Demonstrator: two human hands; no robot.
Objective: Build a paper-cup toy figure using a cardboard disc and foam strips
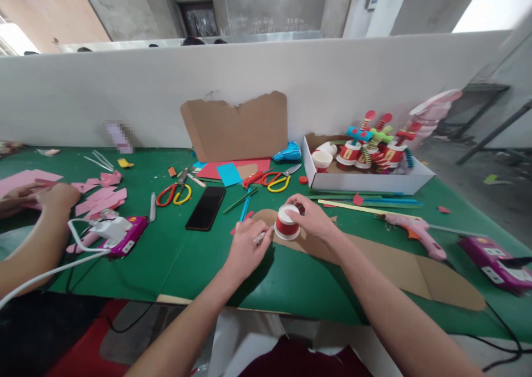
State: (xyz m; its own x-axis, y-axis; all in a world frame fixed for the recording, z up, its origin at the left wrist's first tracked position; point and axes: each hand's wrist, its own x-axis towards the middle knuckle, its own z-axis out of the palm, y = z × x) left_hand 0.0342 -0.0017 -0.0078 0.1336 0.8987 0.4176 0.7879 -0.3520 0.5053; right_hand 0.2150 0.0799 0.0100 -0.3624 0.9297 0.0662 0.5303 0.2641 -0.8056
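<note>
Paper cup [287,222], white with a red band, stands upside down on the near end of a long cardboard strip [394,260], at the centre of the green table [187,260]. The right hand [313,217] curls round it from 3 o'clock, fingers over its top and far side, so that flank of the cup is hidden. The left hand [248,248], at 8 o'clock of the cup, is closed in a loose fist on a slim grey stick [261,236]. Most of the stick is buried in the fist, and what it is cannot be made out. Its tip points at the cup's left wall, but whether it touches cannot be told.

At 10 o'clock of the cup lies a black phone [205,208], with red-and-yellow scissors [177,193] beyond it. At 1 o'clock a white box [366,180] holds finished cup figures, crowded together and hard to separate. A pink glue gun [415,232] lies at 3 o'clock. Far out at 9 o'clock, another person's hand [58,195] rests by pink paper pieces [102,197], the arm cut off by the frame edge.
</note>
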